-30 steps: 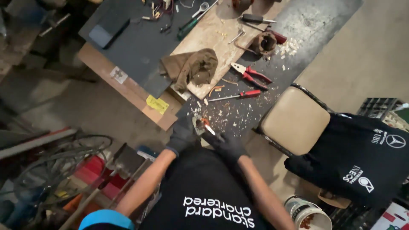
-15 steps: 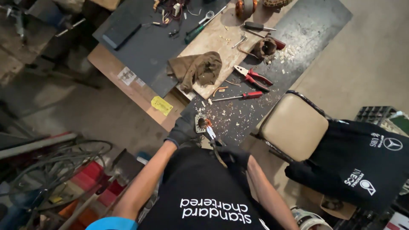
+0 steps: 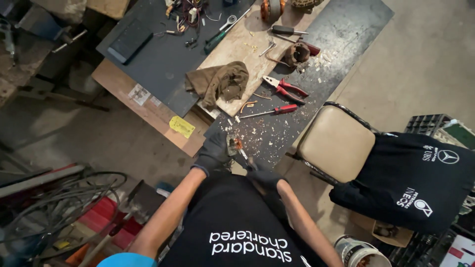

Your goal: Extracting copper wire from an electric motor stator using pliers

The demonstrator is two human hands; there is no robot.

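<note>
Gloved fingers of the left hand [image 3: 213, 151] pinch a small metal part [image 3: 231, 144], steadying it while the right hand [image 3: 262, 175] closes round a thin tool [image 3: 244, 154] against it. Beyond the fingertips lie a screwdriver [image 3: 271, 111], pliers [image 3: 285, 88], then a rag [image 3: 219, 81].

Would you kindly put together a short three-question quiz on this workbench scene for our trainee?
1. True or false: both hands wear dark gloves.
2. Which tool lies nearest the red-handled pliers? A) red-handled screwdriver B) yellow tag C) white bucket
3. Fill in: the brown rag lies on a ____ board.

Key:
1. True: the left hand and right hand are both gloved, and the left holds a small metal part.
2. A
3. Wooden
</note>
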